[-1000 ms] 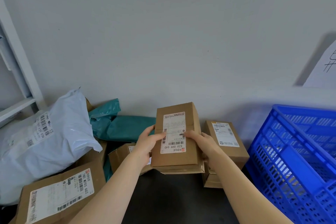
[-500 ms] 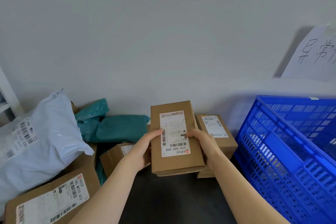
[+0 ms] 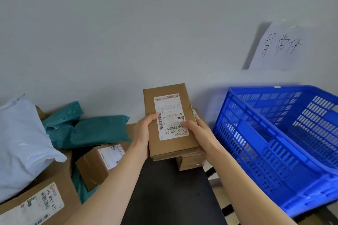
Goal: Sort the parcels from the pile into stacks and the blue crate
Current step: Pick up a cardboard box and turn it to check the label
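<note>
— Hands?
— Left hand (image 3: pixel 141 134) and right hand (image 3: pixel 198 130) clamped the cardboard box (image 3: pixel 170 122), label up, above a stack (image 3: pixel 191 160).
— Around it?
— Left: white bag (image 3: pixel 22 142), crinkled teal mailers (image 3: pixel 91 131), small box (image 3: pixel 99 164). Right: slatted blue crate (image 3: pixel 274 142).
</note>
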Motion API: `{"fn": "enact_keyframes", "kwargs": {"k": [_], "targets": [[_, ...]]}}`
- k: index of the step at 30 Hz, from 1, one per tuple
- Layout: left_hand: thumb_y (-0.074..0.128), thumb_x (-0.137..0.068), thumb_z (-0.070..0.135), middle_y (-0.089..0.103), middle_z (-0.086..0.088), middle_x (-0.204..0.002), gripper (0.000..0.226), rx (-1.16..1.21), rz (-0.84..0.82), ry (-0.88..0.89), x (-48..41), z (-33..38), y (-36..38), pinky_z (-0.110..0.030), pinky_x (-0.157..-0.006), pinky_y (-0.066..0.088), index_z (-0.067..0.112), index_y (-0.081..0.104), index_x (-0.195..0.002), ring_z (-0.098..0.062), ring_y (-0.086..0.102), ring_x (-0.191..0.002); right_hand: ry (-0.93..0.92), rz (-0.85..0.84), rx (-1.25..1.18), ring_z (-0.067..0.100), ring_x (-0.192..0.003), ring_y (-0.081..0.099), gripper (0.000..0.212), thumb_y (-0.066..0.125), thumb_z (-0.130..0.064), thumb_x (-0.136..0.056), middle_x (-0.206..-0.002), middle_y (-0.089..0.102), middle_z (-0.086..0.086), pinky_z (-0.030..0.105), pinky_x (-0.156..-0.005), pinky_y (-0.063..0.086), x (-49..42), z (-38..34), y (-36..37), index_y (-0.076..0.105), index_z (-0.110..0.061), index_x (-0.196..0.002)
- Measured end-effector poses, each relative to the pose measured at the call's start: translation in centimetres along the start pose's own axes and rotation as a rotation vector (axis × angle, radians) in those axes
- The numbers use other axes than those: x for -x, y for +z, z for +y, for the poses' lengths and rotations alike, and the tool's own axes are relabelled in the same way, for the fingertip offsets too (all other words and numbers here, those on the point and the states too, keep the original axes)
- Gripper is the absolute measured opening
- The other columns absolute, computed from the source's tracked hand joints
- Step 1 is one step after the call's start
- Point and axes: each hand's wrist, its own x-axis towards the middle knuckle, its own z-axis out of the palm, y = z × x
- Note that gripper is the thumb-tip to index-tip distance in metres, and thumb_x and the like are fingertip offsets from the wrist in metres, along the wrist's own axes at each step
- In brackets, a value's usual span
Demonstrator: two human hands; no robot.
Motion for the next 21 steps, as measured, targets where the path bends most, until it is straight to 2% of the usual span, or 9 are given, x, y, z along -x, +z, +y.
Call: {"fn": "enact_keyframes", "kwargs": {"k": [2,5,6,12,15,21], "targets": [[0.06,-0.089,0.039,0.075,-0.003,-0.09,0.017,-0.012,-0.039,0.048,0.5,0.5,1.9,-0.041,-0.08,0.054,0.024,0.069,-0.093,-0.024,0.069,-0.086,-0.022,0.007,-0.018,0.017,-0.096,0.069,0.047,0.066,-0.036,-0.083,-0.106,0.072,-0.003,0.037,-0.087,0.056,0.3,-0.9,-1.7,0.052,-0.032,-0.128],[0.056,-0.09,0.048,0.075,0.0,-0.089,0.023,-0.009,-0.068,0.083,1.3,1.0,5.4,-0.035,-0.07,0.054,0.029,0.067,-0.096,-0.021,0.069,-0.083,-0.073,0.023,-0.057,0.014,-0.089,0.07,0.032,0.064,-0.03,-0.085,-0.101,0.073,-0.004,0.028,-0.071,0.054,0.8,-2.2,-5.0,0.059,-0.029,-0.116],[0.054,-0.091,0.048,0.074,0.0,-0.09,0.022,-0.002,-0.078,0.091,1.6,1.2,6.8,-0.033,-0.069,0.053,0.03,0.067,-0.096,-0.02,0.069,-0.082,-0.096,0.029,-0.062,0.014,-0.088,0.07,0.027,0.063,-0.03,-0.085,-0.1,0.074,-0.005,0.028,-0.07,0.053,1.0,-2.7,-6.2,0.061,-0.029,-0.112],[0.053,-0.092,0.047,0.075,-0.003,-0.095,0.026,0.052,-0.109,0.122,3.4,1.5,15.3,-0.038,-0.073,0.055,0.027,0.068,-0.1,-0.024,0.07,-0.086,-0.173,0.077,-0.069,0.017,-0.099,0.069,0.033,0.067,-0.034,-0.081,-0.102,0.074,-0.007,0.04,-0.092,0.053,1.2,-4.5,-14.4,0.064,-0.03,-0.114],[0.057,-0.089,0.045,0.075,-0.004,-0.096,0.027,0.049,-0.119,0.15,4.4,1.4,21.1,-0.043,-0.079,0.056,0.025,0.07,-0.102,-0.027,0.071,-0.089,-0.201,0.082,-0.08,0.018,-0.101,0.068,0.032,0.066,-0.036,-0.081,-0.102,0.074,-0.008,0.038,-0.088,0.054,1.4,-5.6,-20.2,0.065,-0.031,-0.113],[0.058,-0.09,0.043,0.075,-0.004,-0.099,0.026,0.048,-0.128,0.166,4.5,0.8,29.8,-0.044,-0.085,0.056,0.024,0.069,-0.103,-0.026,0.071,-0.093,-0.186,0.089,-0.096,0.019,-0.102,0.067,0.028,0.064,-0.039,-0.082,-0.101,0.074,-0.007,0.044,-0.097,0.051,0.4,-6.8,-29.0,0.067,-0.03,-0.109]]}}
